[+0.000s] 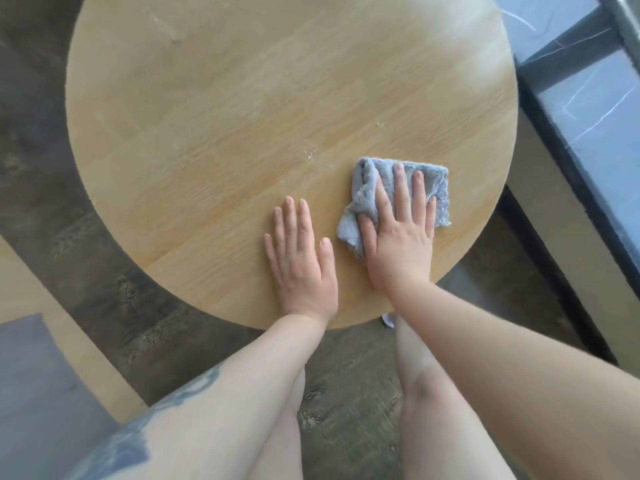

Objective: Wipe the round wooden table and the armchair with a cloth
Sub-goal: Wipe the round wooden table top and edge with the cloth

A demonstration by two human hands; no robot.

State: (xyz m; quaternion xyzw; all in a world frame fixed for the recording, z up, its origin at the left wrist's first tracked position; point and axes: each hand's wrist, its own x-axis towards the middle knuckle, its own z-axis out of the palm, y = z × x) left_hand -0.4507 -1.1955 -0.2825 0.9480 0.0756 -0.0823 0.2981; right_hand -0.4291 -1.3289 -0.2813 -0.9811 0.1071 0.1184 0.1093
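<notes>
The round wooden table (242,116) fills the upper middle of the head view. A crumpled light blue cloth (438,192) lies on its near right part. My right hand (398,237) presses flat on the cloth with straight fingers. Just to its left, my left hand (301,258) rests flat on the bare wood near the table's front edge. A few small pale specks (309,154) sit on the wood just beyond the hands. At the lower left, the wooden arm (52,306) and grey seat cushion (38,393) of a chair show.
Dark wood-grain floor (114,282) surrounds the table. Along the right runs a dark-framed window ledge with a marbled surface (595,109). My bare legs stand between the table's front edge and the bottom of the view.
</notes>
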